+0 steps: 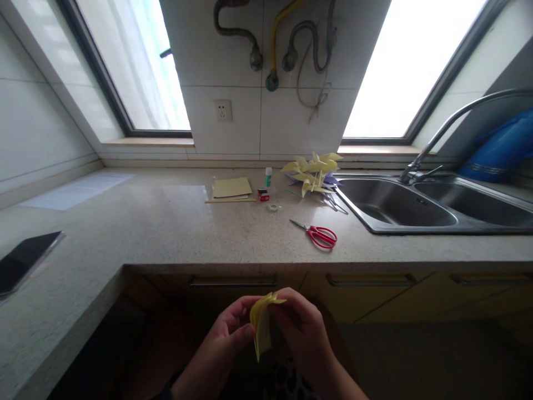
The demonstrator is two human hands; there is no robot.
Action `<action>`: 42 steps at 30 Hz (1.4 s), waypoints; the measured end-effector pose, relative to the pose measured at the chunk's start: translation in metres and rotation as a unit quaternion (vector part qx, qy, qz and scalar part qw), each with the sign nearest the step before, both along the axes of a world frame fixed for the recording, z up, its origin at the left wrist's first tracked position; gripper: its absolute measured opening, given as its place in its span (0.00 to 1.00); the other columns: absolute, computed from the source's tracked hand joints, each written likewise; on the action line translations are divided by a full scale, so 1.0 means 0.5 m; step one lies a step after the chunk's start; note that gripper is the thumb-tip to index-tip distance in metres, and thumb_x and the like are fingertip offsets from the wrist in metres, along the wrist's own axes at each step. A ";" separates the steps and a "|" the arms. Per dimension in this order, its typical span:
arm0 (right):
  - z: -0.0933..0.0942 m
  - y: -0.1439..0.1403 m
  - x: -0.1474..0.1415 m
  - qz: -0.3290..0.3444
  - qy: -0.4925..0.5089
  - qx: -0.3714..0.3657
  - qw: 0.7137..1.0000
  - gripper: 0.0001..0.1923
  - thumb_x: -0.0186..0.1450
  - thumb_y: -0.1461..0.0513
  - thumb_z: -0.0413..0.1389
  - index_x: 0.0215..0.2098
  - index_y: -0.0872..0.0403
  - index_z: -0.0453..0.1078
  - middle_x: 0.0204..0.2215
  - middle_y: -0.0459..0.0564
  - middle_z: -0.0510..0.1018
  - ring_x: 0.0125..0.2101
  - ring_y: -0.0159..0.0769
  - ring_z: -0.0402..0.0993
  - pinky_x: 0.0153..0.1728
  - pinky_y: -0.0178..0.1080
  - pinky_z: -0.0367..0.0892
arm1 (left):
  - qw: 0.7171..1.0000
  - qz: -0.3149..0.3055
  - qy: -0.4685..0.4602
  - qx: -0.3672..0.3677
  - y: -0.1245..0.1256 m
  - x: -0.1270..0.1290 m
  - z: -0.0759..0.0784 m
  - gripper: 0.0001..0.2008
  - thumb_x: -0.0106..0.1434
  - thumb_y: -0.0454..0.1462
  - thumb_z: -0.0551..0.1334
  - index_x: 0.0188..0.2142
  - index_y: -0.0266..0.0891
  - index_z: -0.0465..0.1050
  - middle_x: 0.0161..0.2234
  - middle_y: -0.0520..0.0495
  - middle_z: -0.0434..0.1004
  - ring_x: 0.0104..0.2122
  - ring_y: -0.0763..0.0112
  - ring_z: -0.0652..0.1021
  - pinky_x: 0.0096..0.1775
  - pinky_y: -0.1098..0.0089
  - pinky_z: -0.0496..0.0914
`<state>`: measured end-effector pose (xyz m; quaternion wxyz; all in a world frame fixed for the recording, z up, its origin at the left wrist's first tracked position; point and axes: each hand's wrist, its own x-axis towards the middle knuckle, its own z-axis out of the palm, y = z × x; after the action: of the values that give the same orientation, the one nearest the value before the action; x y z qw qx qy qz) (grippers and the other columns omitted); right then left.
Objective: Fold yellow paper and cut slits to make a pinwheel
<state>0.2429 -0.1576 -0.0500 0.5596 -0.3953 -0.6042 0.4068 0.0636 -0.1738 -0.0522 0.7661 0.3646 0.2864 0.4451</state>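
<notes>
In front of the counter's edge, low in the head view, a folded piece of yellow paper point(261, 328) is held up between both hands. My left hand point(233, 328) pinches its left side, the thumb pressed near the middle of the fold. My right hand point(298, 319) grips the top right corner, its fingertips partly hidden behind the paper. Red-handled scissors point(321, 236) lie on the counter beyond my hands. Farther back, several yellow and purple paper pinwheels point(313, 169) are heaped beside the sink.
A stack of yellow paper point(232, 187), a glue stick point(268, 176), a small red box point(264, 194) and a tape roll point(273, 208) sit at mid-counter. On the left are a dark phone or tablet point(29, 258) and a white sheet point(77, 190). A steel sink point(391, 228) is at right.
</notes>
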 end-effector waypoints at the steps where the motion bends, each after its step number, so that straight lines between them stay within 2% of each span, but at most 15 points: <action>1: -0.003 -0.001 0.000 -0.002 -0.003 0.002 1.000 0.03 0.68 0.62 0.60 0.36 0.48 0.75 0.32 0.45 0.79 0.31 0.34 0.75 0.33 0.34 0.70 | 1.000 -0.008 -0.001 0.001 0.000 0.001 -0.003 0.26 0.59 0.46 0.72 0.56 0.44 0.74 0.49 0.41 0.79 0.48 0.57 0.78 0.51 0.62 0.68; 6: -0.011 -0.006 -0.002 -0.011 0.006 -0.021 1.000 0.02 0.67 0.61 0.61 0.35 0.49 0.75 0.31 0.45 0.79 0.30 0.34 0.75 0.31 0.33 0.70 | 1.000 -0.020 -0.005 0.006 0.001 -0.002 -0.019 0.29 0.57 0.47 0.74 0.56 0.44 0.74 0.45 0.43 0.80 0.47 0.57 0.78 0.54 0.59 0.66; 11: -0.015 -0.011 -0.006 0.015 0.028 -0.056 0.998 0.02 0.68 0.60 0.60 0.37 0.49 0.75 0.34 0.47 0.81 0.33 0.35 0.77 0.33 0.34 0.72 | 1.000 -0.007 -0.016 -0.001 0.002 -0.004 -0.027 0.29 0.56 0.47 0.74 0.56 0.47 0.75 0.45 0.45 0.80 0.42 0.61 0.79 0.48 0.64 0.70; 18: -0.019 -0.019 -0.004 0.010 -0.014 -0.063 0.998 0.03 0.68 0.60 0.60 0.40 0.49 0.76 0.37 0.49 0.83 0.38 0.38 0.80 0.40 0.37 0.73 | 0.999 0.021 -0.048 0.004 0.007 -0.002 -0.034 0.24 0.56 0.43 0.75 0.52 0.47 0.76 0.40 0.50 0.80 0.36 0.70 0.78 0.41 0.72 0.70; 24: -0.011 -0.017 -0.008 0.032 -0.009 -0.032 0.999 0.02 0.68 0.62 0.59 0.39 0.49 0.75 0.36 0.48 0.81 0.38 0.37 0.79 0.40 0.37 0.73 | 0.999 0.010 -0.032 0.009 0.009 -0.003 -0.038 0.32 0.51 0.42 0.78 0.55 0.46 0.74 0.47 0.45 0.78 0.45 0.63 0.76 0.46 0.68 0.69; 30: -0.004 -0.012 -0.012 0.018 -0.004 0.013 1.000 0.03 0.67 0.64 0.60 0.35 0.50 0.73 0.36 0.48 0.76 0.37 0.36 0.76 0.38 0.37 0.71 | 0.998 0.037 -0.047 0.005 0.009 0.003 -0.023 0.23 0.51 0.42 0.78 0.45 0.43 0.77 0.38 0.50 0.75 0.38 0.69 0.74 0.41 0.71 0.67; 35: -0.006 -0.018 -0.013 0.033 -0.012 -0.023 0.999 0.01 0.67 0.63 0.59 0.36 0.50 0.73 0.34 0.48 0.79 0.36 0.37 0.77 0.38 0.38 0.72 | 1.000 0.014 -0.027 -0.001 0.009 0.004 -0.027 0.30 0.49 0.41 0.79 0.52 0.46 0.77 0.42 0.47 0.77 0.41 0.65 0.76 0.42 0.69 0.69; 37: -0.010 -0.021 -0.012 0.025 -0.021 -0.032 0.999 0.00 0.67 0.62 0.60 0.37 0.50 0.73 0.34 0.48 0.80 0.35 0.37 0.78 0.38 0.38 0.72 | 1.000 0.023 -0.014 -0.002 0.008 0.005 -0.029 0.25 0.50 0.39 0.78 0.49 0.46 0.79 0.41 0.48 0.76 0.40 0.67 0.76 0.41 0.70 0.69; 42: -0.020 -0.023 -0.009 -0.002 -0.028 -0.025 0.999 0.01 0.68 0.62 0.59 0.37 0.51 0.72 0.33 0.48 0.79 0.34 0.36 0.76 0.37 0.37 0.71 | 0.994 0.103 -0.018 -0.010 0.011 0.008 -0.020 0.14 0.50 0.35 0.78 0.34 0.40 0.79 0.37 0.51 0.74 0.35 0.71 0.75 0.38 0.72 0.69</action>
<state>0.2386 -0.1689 -0.0600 0.5338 -0.4216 -0.6083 0.4091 0.0676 -0.1680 -0.0620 0.7249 0.3172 0.3131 0.5253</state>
